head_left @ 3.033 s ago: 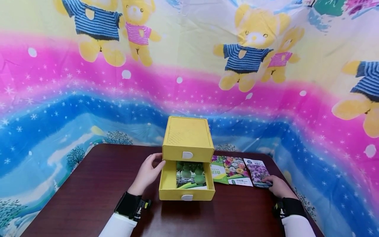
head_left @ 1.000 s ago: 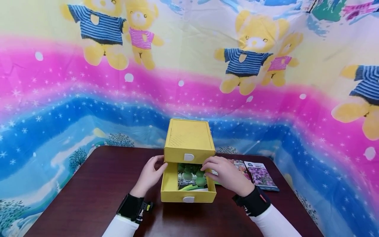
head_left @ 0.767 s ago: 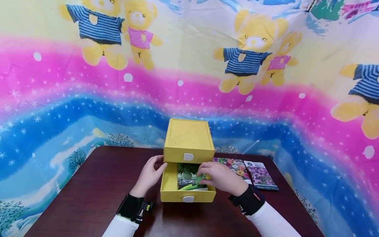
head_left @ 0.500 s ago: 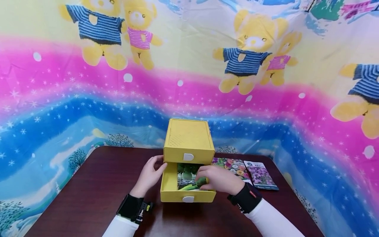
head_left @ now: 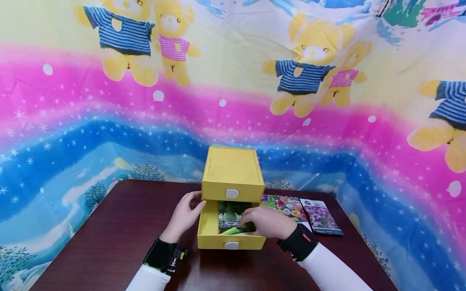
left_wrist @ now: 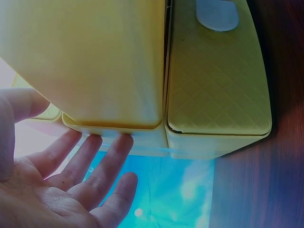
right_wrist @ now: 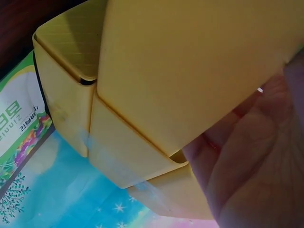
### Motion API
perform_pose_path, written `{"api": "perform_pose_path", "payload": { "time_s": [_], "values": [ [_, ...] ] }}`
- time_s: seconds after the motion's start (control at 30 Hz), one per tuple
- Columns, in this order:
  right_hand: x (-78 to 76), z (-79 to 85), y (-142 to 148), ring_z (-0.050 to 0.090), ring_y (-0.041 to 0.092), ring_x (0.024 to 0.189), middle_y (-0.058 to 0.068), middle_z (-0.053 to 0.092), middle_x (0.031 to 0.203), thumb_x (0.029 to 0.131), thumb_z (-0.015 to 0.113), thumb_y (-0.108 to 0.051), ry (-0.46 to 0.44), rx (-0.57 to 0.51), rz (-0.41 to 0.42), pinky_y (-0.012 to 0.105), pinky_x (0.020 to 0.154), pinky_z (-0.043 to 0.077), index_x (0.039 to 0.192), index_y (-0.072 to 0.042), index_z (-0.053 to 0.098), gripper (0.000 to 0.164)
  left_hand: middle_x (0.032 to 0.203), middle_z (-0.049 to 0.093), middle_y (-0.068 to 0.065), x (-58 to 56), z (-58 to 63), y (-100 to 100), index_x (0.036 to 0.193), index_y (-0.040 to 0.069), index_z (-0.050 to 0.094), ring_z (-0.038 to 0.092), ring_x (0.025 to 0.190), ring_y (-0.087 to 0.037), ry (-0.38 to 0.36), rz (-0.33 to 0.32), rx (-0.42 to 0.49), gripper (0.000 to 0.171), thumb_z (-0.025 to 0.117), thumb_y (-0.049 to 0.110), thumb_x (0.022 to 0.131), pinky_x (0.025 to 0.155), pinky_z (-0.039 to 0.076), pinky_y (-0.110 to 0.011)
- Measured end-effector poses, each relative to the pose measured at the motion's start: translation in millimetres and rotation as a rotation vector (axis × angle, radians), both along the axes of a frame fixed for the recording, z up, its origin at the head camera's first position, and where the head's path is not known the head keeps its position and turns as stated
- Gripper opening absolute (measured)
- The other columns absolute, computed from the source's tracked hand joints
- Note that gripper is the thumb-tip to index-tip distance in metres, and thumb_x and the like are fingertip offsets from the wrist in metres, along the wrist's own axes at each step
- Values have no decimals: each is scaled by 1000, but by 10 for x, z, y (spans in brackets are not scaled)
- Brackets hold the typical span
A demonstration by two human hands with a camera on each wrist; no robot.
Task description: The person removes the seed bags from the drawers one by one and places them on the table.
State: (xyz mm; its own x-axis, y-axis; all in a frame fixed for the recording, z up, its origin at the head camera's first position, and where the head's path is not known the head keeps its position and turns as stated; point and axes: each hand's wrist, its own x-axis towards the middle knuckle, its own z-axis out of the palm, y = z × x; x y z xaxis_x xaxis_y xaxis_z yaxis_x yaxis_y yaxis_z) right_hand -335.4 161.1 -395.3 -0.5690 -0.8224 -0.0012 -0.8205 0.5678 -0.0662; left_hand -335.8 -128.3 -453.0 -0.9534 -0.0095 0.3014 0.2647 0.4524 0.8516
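A yellow drawer cabinet point(head_left: 234, 163) stands on the table, its middle drawer point(head_left: 214, 241) pulled out. Inside lies a seed packet point(head_left: 227, 214) printed with green gourds. My right hand point(head_left: 271, 221) reaches over the drawer's right wall and pinches the packet's right part, which bends up dark beneath the fingers. In the right wrist view, the drawer wall hides those fingertips. My left hand point(head_left: 182, 216) is at the cabinet's left side. In the left wrist view, its nearly straight fingers point(left_wrist: 116, 152) touch the cabinet's side, with the thumb beside the pulled-out drawer.
Right of the cabinet lie a seed packet with mixed flowers point(head_left: 287, 205) and another with purple flowers point(head_left: 321, 216). A zinnia packet point(right_wrist: 21, 114) shows beside the cabinet. The lower drawer point(left_wrist: 218, 85) is closed. A printed cloth point(head_left: 233, 81) hangs behind the table point(head_left: 127, 230).
My right hand has moved from the purple-flower packet leftward into the drawer, pinching the gourd packet and bending its right part up. My left hand stays at the cabinet's side.
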Motion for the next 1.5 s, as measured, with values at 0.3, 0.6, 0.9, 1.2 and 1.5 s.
{"api": "perform_pose_path", "payload": {
  "time_s": [0.3,0.6,0.9,1.2,1.5],
  "values": [
    [-5,25,-70,66,10,108,-3,69,119,93,77,-21,1,68,15,26,92,56,119,-22,76,26,130,61,-13,4,-7,-5,139,5,59,61,117,-29,-8,0,1,41,65,22,102,97,52,-47],
    [-24,-11,-79,66,11,105,-2,68,119,94,75,-24,25,62,8,26,90,56,119,-21,76,25,131,60,-13,5,-4,-4,139,6,58,60,119,-29,-12,-4,1,41,64,23,102,97,52,-47],
    [-20,-50,-81,66,11,101,-3,69,115,94,76,-26,76,50,7,27,86,57,116,-22,77,22,131,60,-13,10,-6,-3,139,7,58,59,120,-29,-11,-8,0,41,64,23,102,98,51,-47],
    [-18,-51,-96,66,9,99,-4,69,112,93,76,-28,90,66,-7,26,85,57,114,-23,77,21,130,60,-13,9,-3,-1,139,6,59,61,115,-29,-4,-5,-4,40,65,21,102,95,53,-46],
    [-3,-50,-117,64,9,91,-3,69,108,91,78,-31,127,80,-6,25,82,56,111,-23,77,21,129,61,-13,9,-3,-3,138,6,59,61,114,-28,4,2,-9,41,65,21,101,94,52,-45]
  ]
}}
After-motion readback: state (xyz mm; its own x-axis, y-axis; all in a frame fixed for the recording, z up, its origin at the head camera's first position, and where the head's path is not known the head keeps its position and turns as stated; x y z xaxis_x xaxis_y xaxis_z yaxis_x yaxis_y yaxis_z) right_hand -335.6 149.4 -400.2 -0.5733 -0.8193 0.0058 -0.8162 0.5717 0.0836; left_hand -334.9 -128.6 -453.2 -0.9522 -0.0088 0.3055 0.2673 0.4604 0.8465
